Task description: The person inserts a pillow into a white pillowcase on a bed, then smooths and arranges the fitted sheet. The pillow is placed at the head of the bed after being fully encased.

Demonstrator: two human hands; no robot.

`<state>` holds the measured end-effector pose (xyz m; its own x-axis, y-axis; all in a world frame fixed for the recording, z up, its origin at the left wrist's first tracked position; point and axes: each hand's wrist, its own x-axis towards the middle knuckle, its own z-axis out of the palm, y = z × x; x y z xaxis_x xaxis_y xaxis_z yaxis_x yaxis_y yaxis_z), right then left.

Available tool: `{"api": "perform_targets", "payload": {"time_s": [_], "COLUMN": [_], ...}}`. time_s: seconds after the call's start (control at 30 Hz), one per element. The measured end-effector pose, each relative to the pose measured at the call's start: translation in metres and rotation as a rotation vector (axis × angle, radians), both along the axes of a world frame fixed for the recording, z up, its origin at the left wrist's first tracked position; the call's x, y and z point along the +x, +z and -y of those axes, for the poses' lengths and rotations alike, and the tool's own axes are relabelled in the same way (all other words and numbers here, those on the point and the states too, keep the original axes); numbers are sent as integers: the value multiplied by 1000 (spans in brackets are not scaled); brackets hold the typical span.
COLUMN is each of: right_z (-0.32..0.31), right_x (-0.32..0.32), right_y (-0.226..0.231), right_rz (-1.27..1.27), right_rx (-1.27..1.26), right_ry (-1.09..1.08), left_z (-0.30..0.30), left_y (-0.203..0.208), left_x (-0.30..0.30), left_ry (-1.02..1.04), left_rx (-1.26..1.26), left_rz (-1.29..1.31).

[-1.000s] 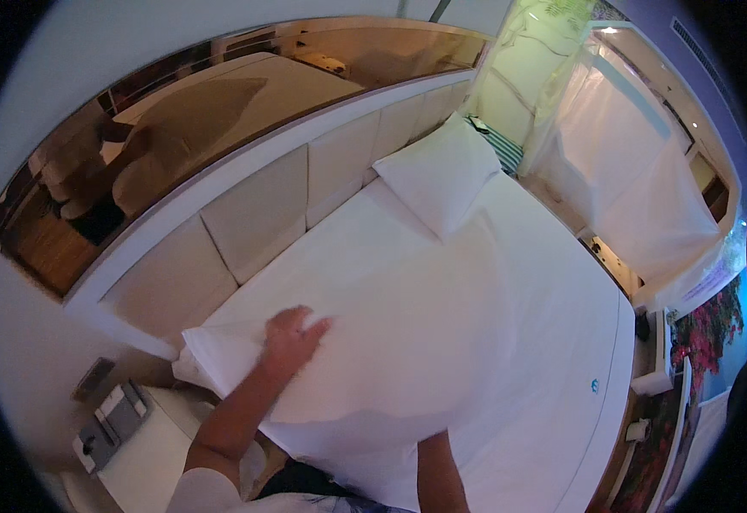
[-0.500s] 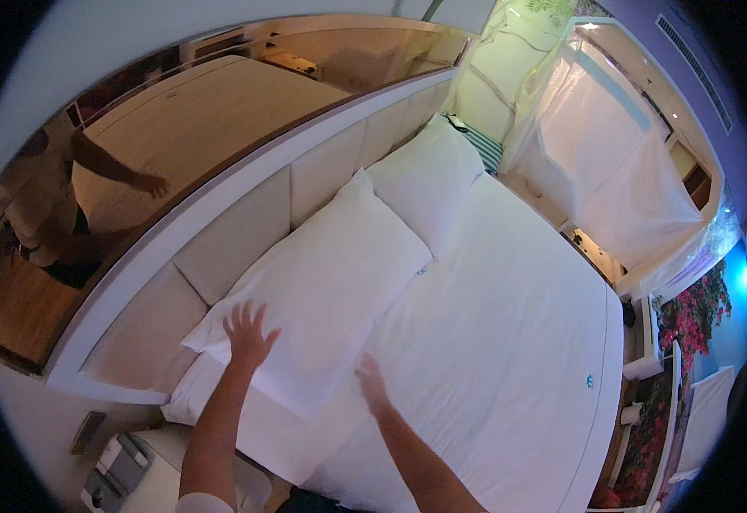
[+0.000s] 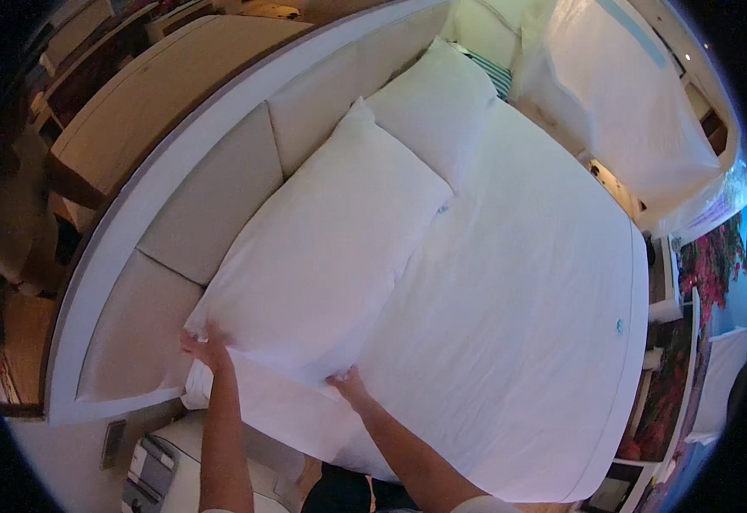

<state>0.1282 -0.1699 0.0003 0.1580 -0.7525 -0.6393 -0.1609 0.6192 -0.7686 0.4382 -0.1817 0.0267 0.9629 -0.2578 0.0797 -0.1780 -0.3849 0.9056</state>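
Observation:
A large white pillow [image 3: 322, 248] lies on the white-sheeted bed [image 3: 510, 325], along the padded headboard [image 3: 206, 201]. My left hand [image 3: 206, 349] is closed on the pillow's near corner beside the headboard. At the other near corner, my right hand [image 3: 348, 381] pinches the pillow's edge, its fingers partly tucked under the fabric. Farther off, a second white pillow [image 3: 442, 103] touches the far end of the first one.
A bedside cabinet [image 3: 219, 466] stands at the near left, below the headboard. Translucent sheeting [image 3: 630, 103] hangs beyond the bed's far side. A mirror [image 3: 159, 94] runs above the headboard, and shelves [image 3: 668, 368] with pink flowers behind them are at the right.
Both hands have come down from above the pillow toward me and now grip its two near corners. My view has shifted closer to the bed.

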Motion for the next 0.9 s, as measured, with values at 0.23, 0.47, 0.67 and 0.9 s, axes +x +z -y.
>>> {"api": "perform_targets", "payload": {"time_s": [0.23,0.47,0.67,0.9], "right_z": [11,-52,-40,-69], "right_x": [18,-54,-49,-37], "right_y": [-36,-52,21,-26], "right_rz": [207,260,-76,-647], "right_rx": [168,56,116,-543], "right_ry": [-135,-102,119,846], "left_z": [-4,-27,-90,36], "left_y": [-10,14,-24,100], "left_x": [-12,-52,-10,-102], "left_ry": [-120,-92,-6,-972], "left_rx": [-543,-452,11,205], "left_rz": [-1105,-748,30,842]}}
